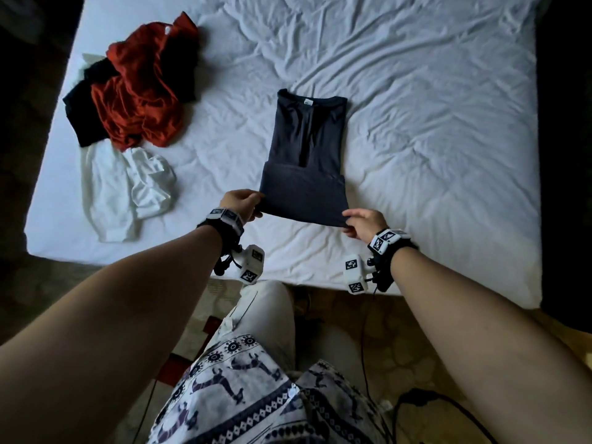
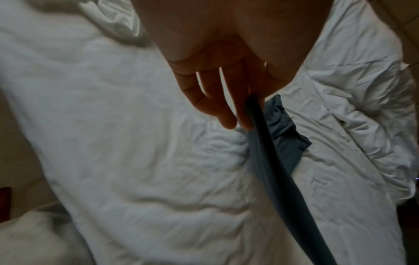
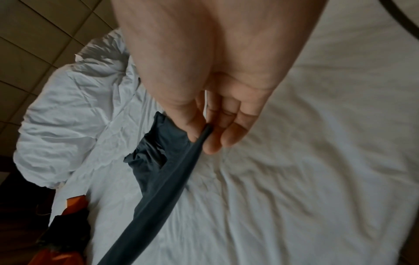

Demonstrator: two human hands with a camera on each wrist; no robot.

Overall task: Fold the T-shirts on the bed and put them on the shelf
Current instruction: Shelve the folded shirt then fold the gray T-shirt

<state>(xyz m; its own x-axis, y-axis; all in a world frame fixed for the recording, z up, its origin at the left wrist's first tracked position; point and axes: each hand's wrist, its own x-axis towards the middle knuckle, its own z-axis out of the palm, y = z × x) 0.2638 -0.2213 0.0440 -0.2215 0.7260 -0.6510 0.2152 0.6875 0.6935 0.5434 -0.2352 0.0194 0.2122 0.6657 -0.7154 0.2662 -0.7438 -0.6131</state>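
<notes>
Hands at the near hem of the dark T-shirt (image 1: 306, 149), one on each corner. The left hand (image 1: 238, 205) pinches the left corner between thumb and fingers; the left wrist view shows the cloth edge running out from between the fingers (image 2: 217, 107), taut and off the sheet. The right hand (image 1: 365, 222) pinches the right corner the same way, and in the right wrist view the thumb and fingertips (image 3: 213, 145) clamp a thin folded edge of dark fabric.

That T-shirt lies in the middle of the bed (image 1: 432, 123), neck end away from the person, both sides turned in so it makes a narrow strip with a slit of gap down its centre. The near end is lifted and doubled, the far end flat on the wrinkled white sheet.

Over on the left side of the bed sits a loose heap: a red T-shirt (image 1: 141, 88) on top of a black one (image 1: 81, 104), both crumpled. Just nearer the person, touching that heap, a white T-shirt (image 1: 128, 190) lies rumpled and unfolded.
</notes>
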